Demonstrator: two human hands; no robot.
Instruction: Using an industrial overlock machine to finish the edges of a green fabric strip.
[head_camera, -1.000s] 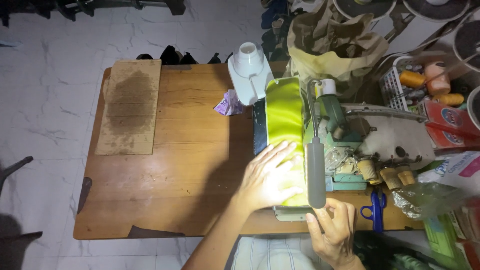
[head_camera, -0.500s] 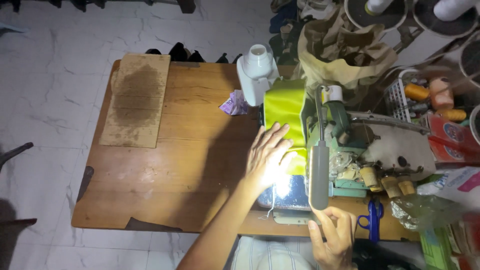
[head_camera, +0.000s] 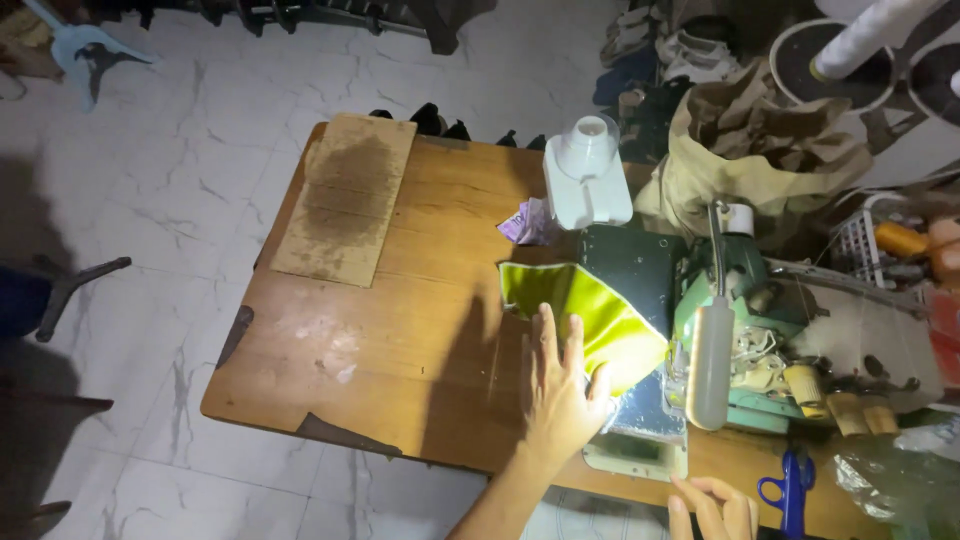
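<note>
- Pale marbled floor all round a worn wooden worktop (head_camera: 400, 330), lit from the right.
- Near the worktop's far left corner, a stained cardboard sheet (head_camera: 345, 198), lying flat.
- At the far edge, a white plastic holder (head_camera: 585, 175) with a scrap of lilac paper (head_camera: 525, 222) just beside it.
- Towards the right end, a green sewing machine (head_camera: 740, 330); blue-handled scissors (head_camera: 790, 490) at the near right edge.
- Left hand (head_camera: 555, 390) spread wide and flat, fingers fanned, pressing the yellow-green fabric (head_camera: 590, 310) — which runs from the hand under the machine.
- Right hand (head_camera: 712, 510) at the near edge, only partly in view — grip cannot be told.
</note>
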